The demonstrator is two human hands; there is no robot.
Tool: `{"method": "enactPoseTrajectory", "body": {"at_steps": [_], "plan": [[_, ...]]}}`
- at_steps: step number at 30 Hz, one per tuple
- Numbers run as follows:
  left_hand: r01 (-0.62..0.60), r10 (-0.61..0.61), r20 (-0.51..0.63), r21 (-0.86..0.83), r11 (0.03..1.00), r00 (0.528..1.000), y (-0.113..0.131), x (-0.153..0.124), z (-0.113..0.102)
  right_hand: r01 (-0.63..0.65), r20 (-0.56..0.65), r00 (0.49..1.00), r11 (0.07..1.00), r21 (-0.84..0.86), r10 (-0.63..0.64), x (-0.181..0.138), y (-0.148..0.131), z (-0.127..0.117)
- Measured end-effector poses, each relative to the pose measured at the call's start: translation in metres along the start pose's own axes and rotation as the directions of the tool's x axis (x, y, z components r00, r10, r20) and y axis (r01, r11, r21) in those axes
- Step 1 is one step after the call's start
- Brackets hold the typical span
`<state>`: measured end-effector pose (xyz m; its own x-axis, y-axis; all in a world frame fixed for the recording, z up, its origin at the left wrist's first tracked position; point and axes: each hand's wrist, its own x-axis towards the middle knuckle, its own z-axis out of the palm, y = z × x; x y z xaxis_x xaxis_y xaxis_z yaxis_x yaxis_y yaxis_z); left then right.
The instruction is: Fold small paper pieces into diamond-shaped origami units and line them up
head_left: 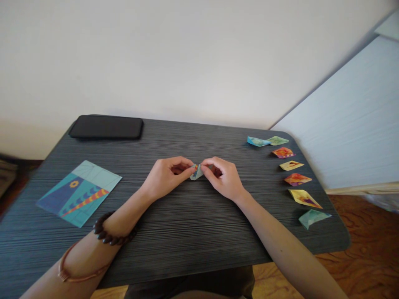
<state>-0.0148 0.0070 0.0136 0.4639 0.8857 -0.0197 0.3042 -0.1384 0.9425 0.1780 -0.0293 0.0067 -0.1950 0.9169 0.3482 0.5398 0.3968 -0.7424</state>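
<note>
Between my hands, over the middle of the table, is a small folded piece of patterned paper [196, 172], pale green-blue with a bit of orange and dark blue. My left hand [170, 176] pinches its left end between thumb and fingers. The right end is pinched in the same way by my right hand [222, 176]. My fingertips cover part of the paper, so its full shape is hidden. A flat patterned sheet of paper [81, 193], teal and blue with an orange stripe, lies left of my left forearm.
The dark wood-grain table [193, 232] stands against a pale wall [187, 62]. A black rectangular case [106, 127] lies at its back left. Several folded paper pieces line the right edge, among them a blue one [258, 141], a yellow one [304, 198] and a teal one [312, 218].
</note>
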Motion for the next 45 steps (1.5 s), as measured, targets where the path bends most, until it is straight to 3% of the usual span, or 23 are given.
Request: {"method": "enactPoseTrajectory", "body": {"at_steps": [6, 10, 13, 22, 29, 37, 45], "plan": [[0.018, -0.016, 0.046, -0.051, 0.999, 0.999, 0.0, 0.0, 0.003, 0.016, 0.037, 0.999, 0.999, -0.028, -0.015, -0.001, 0.0, 0.003], [-0.017, -0.006, -0.089, -0.26, 0.965, 0.996, 0.001, 0.001, 0.006, -0.06, 0.106, 0.993, 0.998, 0.003, 0.059, -0.002, -0.002, 0.002], [-0.065, 0.014, -0.165, -0.309, 0.949, 0.986, 0.002, 0.001, 0.008, -0.087, 0.149, 0.985, 0.996, -0.028, 0.09, -0.001, -0.002, 0.003], [-0.04, 0.018, -0.128, -0.17, 0.985, 0.992, -0.005, 0.001, 0.008, -0.065, 0.161, 0.984, 0.996, -0.065, 0.075, -0.003, -0.002, 0.005], [-0.021, 0.021, -0.02, -0.01, 1.0, 1.0, 0.002, 0.001, 0.003, 0.02, 0.009, 1.0, 1.0, 0.01, -0.02, 0.0, -0.004, 0.001], [0.007, -0.008, -0.025, -0.035, 0.999, 1.0, 0.003, -0.001, 0.006, 0.027, -0.005, 1.0, 0.999, -0.023, -0.027, -0.003, -0.001, 0.004], [-0.057, 0.057, 0.003, 0.047, 0.997, 0.998, 0.002, -0.003, 0.006, 0.035, 0.004, 0.999, 0.999, -0.025, -0.034, -0.001, -0.003, 0.003]]}}
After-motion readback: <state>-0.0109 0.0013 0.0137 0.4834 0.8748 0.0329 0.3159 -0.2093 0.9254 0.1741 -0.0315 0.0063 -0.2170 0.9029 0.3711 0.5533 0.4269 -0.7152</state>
